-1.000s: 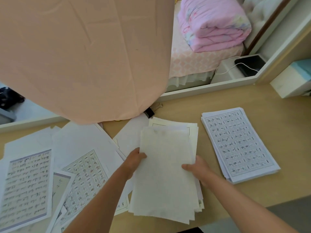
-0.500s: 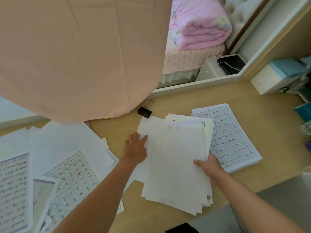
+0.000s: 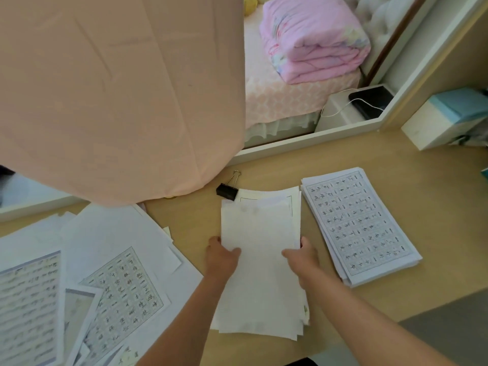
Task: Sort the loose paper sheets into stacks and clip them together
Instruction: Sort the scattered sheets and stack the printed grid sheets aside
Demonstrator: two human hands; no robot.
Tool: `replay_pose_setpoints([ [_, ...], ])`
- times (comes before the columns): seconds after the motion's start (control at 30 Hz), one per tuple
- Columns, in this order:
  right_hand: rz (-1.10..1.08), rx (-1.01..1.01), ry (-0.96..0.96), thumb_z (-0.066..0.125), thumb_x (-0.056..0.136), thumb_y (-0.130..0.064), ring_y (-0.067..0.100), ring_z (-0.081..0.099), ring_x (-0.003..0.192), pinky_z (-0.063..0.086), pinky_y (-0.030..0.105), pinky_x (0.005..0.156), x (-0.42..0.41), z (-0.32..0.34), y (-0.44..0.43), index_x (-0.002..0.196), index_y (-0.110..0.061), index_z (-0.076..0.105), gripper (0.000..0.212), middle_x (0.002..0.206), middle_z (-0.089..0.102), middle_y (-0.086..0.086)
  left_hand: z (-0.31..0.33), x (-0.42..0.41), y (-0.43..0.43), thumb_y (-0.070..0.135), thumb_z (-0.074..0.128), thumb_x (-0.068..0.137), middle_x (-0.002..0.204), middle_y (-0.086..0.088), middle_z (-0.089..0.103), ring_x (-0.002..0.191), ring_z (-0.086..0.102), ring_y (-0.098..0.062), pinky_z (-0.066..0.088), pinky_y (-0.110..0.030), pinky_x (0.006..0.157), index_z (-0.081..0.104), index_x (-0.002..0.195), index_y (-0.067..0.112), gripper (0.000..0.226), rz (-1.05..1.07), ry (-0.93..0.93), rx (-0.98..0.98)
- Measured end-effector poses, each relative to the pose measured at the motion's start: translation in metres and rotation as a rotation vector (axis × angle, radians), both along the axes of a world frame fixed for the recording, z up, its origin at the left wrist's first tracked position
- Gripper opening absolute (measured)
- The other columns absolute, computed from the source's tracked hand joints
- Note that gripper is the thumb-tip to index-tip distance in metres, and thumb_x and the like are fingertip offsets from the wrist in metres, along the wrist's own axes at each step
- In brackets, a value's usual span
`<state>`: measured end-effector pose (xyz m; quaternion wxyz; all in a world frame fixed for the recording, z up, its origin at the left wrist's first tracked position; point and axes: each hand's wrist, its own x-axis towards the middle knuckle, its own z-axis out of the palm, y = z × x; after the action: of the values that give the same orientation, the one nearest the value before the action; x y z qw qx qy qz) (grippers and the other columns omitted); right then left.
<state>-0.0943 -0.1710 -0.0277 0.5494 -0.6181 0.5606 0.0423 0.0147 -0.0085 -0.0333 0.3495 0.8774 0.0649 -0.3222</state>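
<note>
A stack of blank-side-up white sheets [image 3: 260, 260] lies in the middle of the wooden desk [image 3: 422, 180]. My left hand [image 3: 220, 257] grips its left edge and my right hand [image 3: 301, 256] grips its right edge, thumbs on top. A black binder clip [image 3: 227, 191] lies just beyond the stack's far left corner. To the right sits a neat stack of printed character sheets [image 3: 359, 225]. Loose printed and blank sheets [image 3: 92, 273] are spread over the left of the desk.
A large peach cloth [image 3: 118, 88] hangs over the upper left and hides the desk's back left. A white and teal box [image 3: 446, 114] stands at the back right. Beyond the desk's rim is a bed with a folded pink quilt [image 3: 314, 38].
My left hand has come back from the single sheet beside the stack and now grips the stack's left edge. The stack has been squared up between both hands.
</note>
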Motion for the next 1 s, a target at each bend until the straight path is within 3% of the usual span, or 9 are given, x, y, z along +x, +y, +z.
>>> replay_pose_setpoints([
  [0.2,0.032,0.08,0.012,0.053,0.082,-0.003,0.02,0.064,0.082,0.046,0.025,0.057,-0.004,0.003,-0.009,0.109,-0.017,0.06,0.031,0.099,0.067,0.002,0.007,-0.006,0.018,0.024,0.077,0.081,0.117,-0.006,0.064,0.1,0.065,-0.024,0.057,-0.041,0.084,0.049,0.125,0.013,0.053,0.095,0.216,-0.143],
  [0.33,0.12,0.183,0.04,0.062,0.084,-0.009,0.02,0.062,0.085,0.048,0.028,0.066,-0.011,0.003,-0.025,0.114,-0.009,0.058,0.03,0.103,0.066,0.006,0.023,-0.016,0.024,0.013,0.069,0.085,0.109,-0.005,0.072,0.096,0.069,-0.023,0.056,-0.033,0.072,0.062,0.12,0.014,0.036,0.058,0.385,-0.241],
  [0.47,0.225,0.221,-0.015,0.067,0.085,-0.01,0.021,0.064,0.091,0.054,0.034,0.078,-0.017,0.004,-0.027,0.113,-0.013,0.06,0.028,0.101,0.067,0.003,0.037,-0.03,0.022,0.006,0.058,0.057,0.107,-0.015,0.073,0.092,0.071,-0.029,0.057,-0.032,0.068,0.067,0.115,0.005,0.059,0.14,0.292,-0.34],
  [0.57,0.253,0.162,-0.129,0.069,0.086,-0.011,0.02,0.067,0.092,0.056,0.036,0.083,-0.017,0.019,-0.029,0.11,-0.018,0.062,0.026,0.1,0.07,0.0,0.057,-0.035,0.019,0.003,0.066,0.075,0.101,-0.011,0.075,0.09,0.072,-0.03,0.059,-0.039,0.075,0.068,0.113,0.008,0.039,0.23,0.21,-0.395],
  [0.63,0.266,0.11,-0.231,0.072,0.085,-0.01,0.019,0.07,0.089,0.058,0.035,0.08,-0.016,0.038,-0.031,0.103,-0.021,0.066,0.022,0.096,0.073,-0.002,0.075,-0.037,0.017,0.012,0.071,0.086,0.098,-0.007,0.077,0.089,0.073,-0.029,0.059,-0.042,0.078,0.069,0.111,0.009,0.025,0.324,0.132,-0.467],
  [0.77,0.223,0.033,-0.431,0.075,0.082,-0.008,0.008,0.071,0.08,0.055,0.02,0.065,-0.01,0.093,-0.027,0.093,-0.027,0.065,0.025,0.086,0.073,-0.01,0.119,-0.04,0.022,0.02,0.08,0.081,0.095,-0.001,0.076,0.088,0.073,-0.023,0.057,-0.034,0.071,0.07,0.101,0.017,0.022,0.415,-0.084,-0.597],
  [0.87,0.232,-0.018,-0.55,0.071,0.084,-0.003,-0.007,0.066,0.072,0.047,0.007,0.055,-0.009,0.122,-0.021,0.091,-0.032,0.06,0.031,0.081,0.069,-0.019,0.138,-0.043,0.026,0.03,0.087,0.071,0.106,0.001,0.075,0.099,0.071,-0.022,0.059,-0.039,0.079,0.067,0.117,0.018,0.052,0.392,-0.2,-0.675],
  [0.93,0.293,-0.065,-0.59,0.071,0.084,-0.004,-0.007,0.065,0.08,0.047,0.005,0.057,-0.014,0.139,-0.013,0.094,-0.035,0.057,0.035,0.087,0.067,-0.019,0.147,-0.047,0.032,0.043,0.088,0.061,0.115,0.005,0.072,0.105,0.069,-0.017,0.058,-0.041,0.084,0.061,0.127,0.024,0.073,0.343,-0.267,-0.694],
  [1.0,0.352,-0.097,-0.603,0.076,0.082,-0.006,-0.009,0.062,0.087,0.048,0.005,0.064,-0.018,0.147,-0.007,0.1,-0.039,0.052,0.044,0.094,0.065,-0.022,0.155,-0.051,0.037,0.052,0.09,0.054,0.115,0.007,0.071,0.106,0.068,-0.015,0.057,-0.042,0.086,0.06,0.125,0.03,0.081,0.303,-0.331,-0.692],
])
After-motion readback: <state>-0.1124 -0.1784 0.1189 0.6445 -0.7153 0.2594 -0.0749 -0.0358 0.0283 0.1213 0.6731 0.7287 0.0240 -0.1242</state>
